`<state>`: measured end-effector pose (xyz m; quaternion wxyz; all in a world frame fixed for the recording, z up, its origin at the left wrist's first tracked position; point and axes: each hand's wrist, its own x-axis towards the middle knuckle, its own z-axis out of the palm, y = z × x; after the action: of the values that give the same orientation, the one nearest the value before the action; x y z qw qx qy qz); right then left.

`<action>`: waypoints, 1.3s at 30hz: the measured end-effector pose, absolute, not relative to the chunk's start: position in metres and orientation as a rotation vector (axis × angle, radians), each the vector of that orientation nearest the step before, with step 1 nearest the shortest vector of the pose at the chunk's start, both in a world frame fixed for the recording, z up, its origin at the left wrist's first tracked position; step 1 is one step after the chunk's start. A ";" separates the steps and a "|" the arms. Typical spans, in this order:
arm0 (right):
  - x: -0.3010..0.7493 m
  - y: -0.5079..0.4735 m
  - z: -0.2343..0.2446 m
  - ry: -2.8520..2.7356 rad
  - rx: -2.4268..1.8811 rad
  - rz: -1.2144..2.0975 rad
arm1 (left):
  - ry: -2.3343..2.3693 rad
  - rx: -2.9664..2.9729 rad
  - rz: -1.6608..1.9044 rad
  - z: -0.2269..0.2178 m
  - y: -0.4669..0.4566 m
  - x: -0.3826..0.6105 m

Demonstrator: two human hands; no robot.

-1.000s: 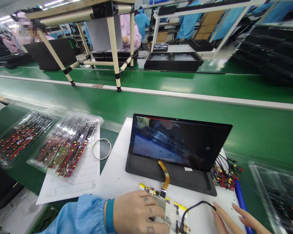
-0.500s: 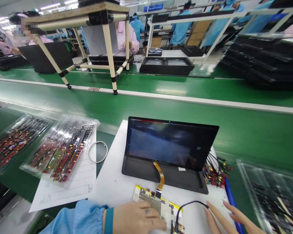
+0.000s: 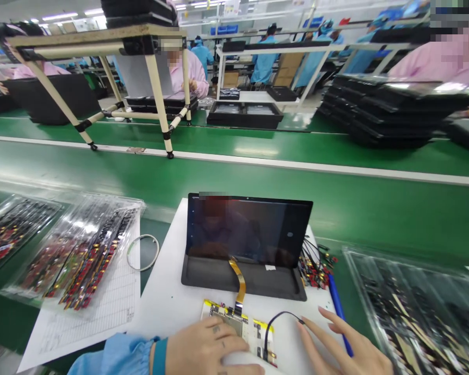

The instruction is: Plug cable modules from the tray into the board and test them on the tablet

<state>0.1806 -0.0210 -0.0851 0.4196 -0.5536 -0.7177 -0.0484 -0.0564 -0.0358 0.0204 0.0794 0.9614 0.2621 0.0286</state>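
My left hand (image 3: 209,348) lies flat, fingers stretched, on a small circuit board (image 3: 254,333) with yellow edges on the white mat (image 3: 172,291). A gold flex cable (image 3: 239,284) runs from the board up to a dark tablet screen (image 3: 250,229) propped in a black holder (image 3: 242,281). My right hand (image 3: 344,349) rests open on the mat beside the board, fingertips next to a thin black wire (image 3: 281,320) that loops from the board. A blue pen (image 3: 339,312) lies just beyond my right fingers.
Clear plastic trays of small red-and-black parts (image 3: 78,250) lie at left on a printed sheet (image 3: 101,307), with a wire ring (image 3: 143,251) beside them. Another clear tray (image 3: 414,307) sits at right. Loose red-tipped wires (image 3: 316,263) lie by the holder. A green conveyor (image 3: 258,177) runs behind; other workers stand beyond.
The view has swung right and up, so everything sits further left in the frame. My right hand shows more fully. Both hands stay at the board.
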 end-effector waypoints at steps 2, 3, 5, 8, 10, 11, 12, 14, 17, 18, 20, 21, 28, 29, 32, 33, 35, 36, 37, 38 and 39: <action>0.181 -0.019 -0.080 -1.807 -1.351 -0.090 | 0.781 2.850 0.110 0.023 -0.034 -0.056; 0.181 -0.019 -0.078 -1.806 -1.343 -0.066 | 0.779 2.840 0.136 0.025 -0.034 -0.056; 0.181 -0.018 -0.076 -1.811 -1.329 -0.031 | 0.779 2.830 0.171 0.028 -0.033 -0.057; 0.181 -0.017 -0.073 -1.803 -1.317 -0.034 | 0.796 2.840 0.151 0.031 -0.032 -0.057; 0.182 -0.016 -0.071 -1.795 -1.318 -0.045 | 0.806 2.848 0.131 0.032 -0.031 -0.058; 0.182 -0.016 -0.070 -1.783 -1.321 -0.052 | 0.812 2.851 0.126 0.033 -0.031 -0.058; 0.183 -0.015 -0.069 -1.769 -1.323 -0.057 | 0.818 2.851 0.120 0.033 -0.031 -0.058; 0.186 -0.015 -0.068 -1.725 -1.327 -0.060 | 0.827 2.849 0.124 0.034 -0.031 -0.059; 0.192 -0.013 -0.064 -1.700 -1.319 -0.016 | 0.821 2.856 0.160 0.033 -0.031 -0.059; 0.194 -0.012 -0.063 -1.693 -1.313 0.005 | 0.817 2.859 0.172 0.033 -0.031 -0.059; 0.197 -0.008 -0.059 -1.665 -1.310 0.062 | 0.804 2.864 0.170 0.031 -0.032 -0.060; 0.198 -0.005 -0.057 -1.643 -1.315 0.104 | 0.796 2.864 0.158 0.030 -0.032 -0.060; 0.183 0.050 -0.051 -1.615 -1.299 0.267 | 0.739 2.879 0.248 0.033 -0.027 -0.061; 0.180 0.059 -0.050 -1.647 -1.282 0.236 | 0.746 2.888 0.279 0.034 -0.026 -0.061; 0.172 0.079 -0.044 -1.721 -1.227 0.118 | 0.772 2.908 0.375 0.039 -0.023 -0.060; 0.170 0.084 -0.041 -1.735 -1.215 0.078 | 0.783 2.912 0.404 0.040 -0.023 -0.059; 0.167 0.089 -0.033 -1.761 -1.197 0.021 | 0.794 2.920 0.440 0.041 -0.022 -0.059; 0.166 0.090 -0.029 -1.773 -1.188 0.003 | 0.795 2.924 0.454 0.041 -0.022 -0.058; 0.165 0.089 -0.025 -1.778 -1.175 -0.008 | 0.800 2.926 0.459 0.041 -0.021 -0.058; 0.165 0.087 -0.022 -1.773 -1.160 -0.015 | 0.802 2.928 0.458 0.040 -0.021 -0.059; 0.166 0.084 -0.020 -1.761 -1.147 -0.014 | 0.806 2.926 0.449 0.040 -0.021 -0.059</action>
<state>0.1656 0.0842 -0.0197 0.4970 -0.4736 -0.7271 -0.0059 -0.0593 -0.0213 0.0396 0.0368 0.9530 0.2626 0.1463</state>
